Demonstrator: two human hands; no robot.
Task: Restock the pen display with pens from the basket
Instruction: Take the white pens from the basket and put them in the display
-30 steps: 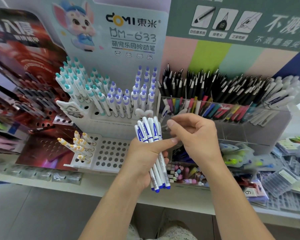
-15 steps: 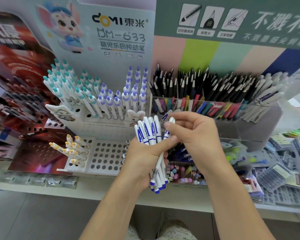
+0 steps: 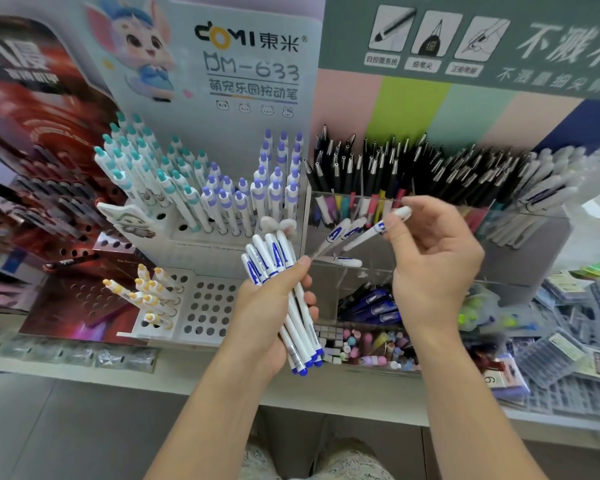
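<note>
Left hand (image 3: 271, 317): fingers curled round a bundle of white pens (image 3: 284, 292) with blue clips and blue tips, clip ends up, tips pointing down past the heel of the palm.

Right hand (image 3: 433, 268): thumb and fingertips pinching the top end of a single white pen (image 3: 378, 230), slanted down and leftward, lower end over the open top of a clear acrylic compartment (image 3: 357, 278).

Inside that compartment, just left of the right hand and above the left: two matching white pens (image 3: 340, 233) leaning against the wall, one more lying flat on the bottom.

Beyond the right hand's fingertips: a clear acrylic bin (image 3: 520, 216) crowded with black-capped pens (image 3: 378, 168), coloured barrels showing through the front wall, white pens at its far right.

Below the right wrist: a lower clear box with dark blue pens (image 3: 371, 306), and beneath it a tray of small pastel erasers (image 3: 368, 344).

Up and left of the left hand: a white perforated display stand (image 3: 201, 237) holding upright white pens with teal caps (image 3: 136, 161) and purple caps (image 3: 271, 181). Left of the left wrist: a lower white hole tray (image 3: 208, 313) with a few yellow-capped pens (image 3: 149, 289), many holes unfilled.

Under both forearms: pale shelf edge (image 3: 222, 379). Basket not in view.
</note>
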